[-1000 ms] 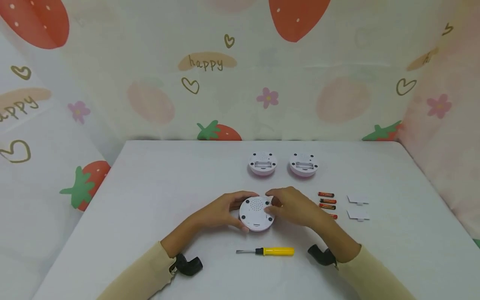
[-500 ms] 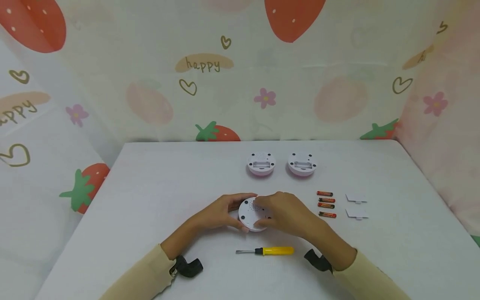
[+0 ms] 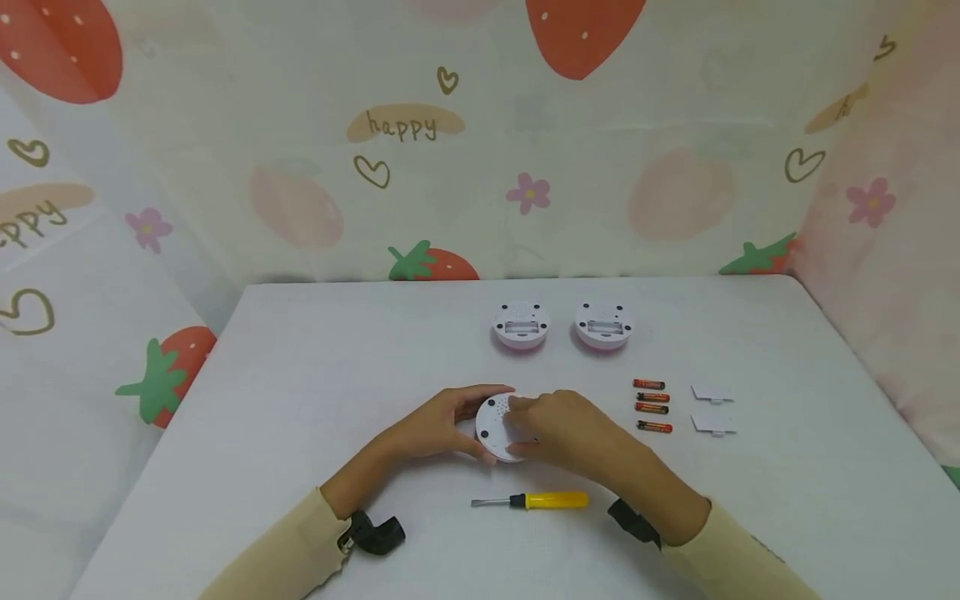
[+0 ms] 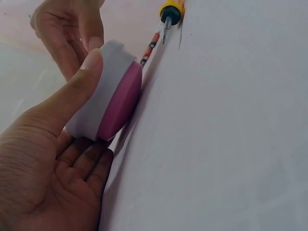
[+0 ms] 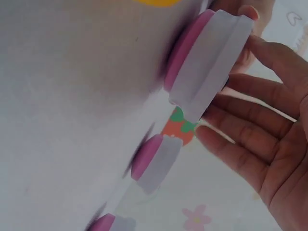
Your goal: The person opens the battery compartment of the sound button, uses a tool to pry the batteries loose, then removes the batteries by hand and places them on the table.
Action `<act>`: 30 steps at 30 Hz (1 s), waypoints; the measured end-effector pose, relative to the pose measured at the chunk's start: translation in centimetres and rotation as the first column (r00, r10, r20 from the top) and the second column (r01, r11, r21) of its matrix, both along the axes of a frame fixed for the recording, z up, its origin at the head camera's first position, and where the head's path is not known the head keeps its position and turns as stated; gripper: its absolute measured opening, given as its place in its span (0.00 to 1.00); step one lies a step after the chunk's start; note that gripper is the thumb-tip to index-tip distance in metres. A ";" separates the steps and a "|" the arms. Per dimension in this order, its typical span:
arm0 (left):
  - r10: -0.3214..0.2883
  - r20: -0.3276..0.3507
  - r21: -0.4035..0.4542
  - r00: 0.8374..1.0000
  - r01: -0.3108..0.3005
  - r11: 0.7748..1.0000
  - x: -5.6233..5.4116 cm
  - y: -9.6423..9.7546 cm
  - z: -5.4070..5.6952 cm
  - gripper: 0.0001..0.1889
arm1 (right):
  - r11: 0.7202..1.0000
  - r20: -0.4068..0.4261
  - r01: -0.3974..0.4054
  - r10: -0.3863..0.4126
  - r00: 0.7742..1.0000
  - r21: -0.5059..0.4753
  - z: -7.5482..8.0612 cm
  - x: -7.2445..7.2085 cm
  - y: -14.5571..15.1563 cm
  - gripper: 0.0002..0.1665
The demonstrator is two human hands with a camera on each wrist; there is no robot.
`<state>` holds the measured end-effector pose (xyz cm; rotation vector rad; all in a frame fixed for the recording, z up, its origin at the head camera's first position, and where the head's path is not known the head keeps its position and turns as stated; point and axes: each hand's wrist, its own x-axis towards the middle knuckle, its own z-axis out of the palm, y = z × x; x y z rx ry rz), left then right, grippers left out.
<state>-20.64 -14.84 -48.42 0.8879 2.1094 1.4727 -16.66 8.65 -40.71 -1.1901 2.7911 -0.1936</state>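
A round white device (image 3: 491, 421) with a pink underside lies bottom-up at the table's middle, its speaker holes and dark feet partly visible. My left hand (image 3: 438, 425) grips its left rim, the thumb (image 4: 84, 79) along the near edge and the fingers around the far side. Over the right part of its face is my right hand (image 3: 577, 429), which touches it with thumb and fingers rather straight. In the right wrist view those fingers (image 5: 250, 120) stretch toward the white face (image 5: 207, 67). The right hand hides part of the face.
Two similar devices (image 3: 521, 338) (image 3: 602, 338) stand behind, battery compartments uncovered. Several batteries (image 3: 652, 409) lie to the right, beside two white covers (image 3: 712, 392) (image 3: 713, 424). A yellow-handled screwdriver (image 3: 556, 501) lies in front of the hands.
My right hand has moved left from the device's right edge over its face, thumb and fingers now covering the right part. My left hand has kept its grip.
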 end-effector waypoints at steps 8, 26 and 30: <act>0.007 0.019 0.000 1.000 -0.007 1.000 0.0 -0.1 -0.1 0.46 | 0.991 -0.105 -0.111 0.118 0.988 0.069 -0.1 0.7 -0.5 0.12; 0.011 -0.012 -0.023 1.000 -0.011 1.000 -0.1 0.0 0.1 0.45 | 0.945 -0.166 -0.185 0.235 0.958 0.269 0.1 0.7 -0.7 0.20; 0.015 -0.008 -0.034 1.000 -0.015 0.999 -0.1 0.0 0.1 0.45 | 0.962 -0.157 -0.197 0.228 0.961 0.188 0.1 0.5 -0.3 0.15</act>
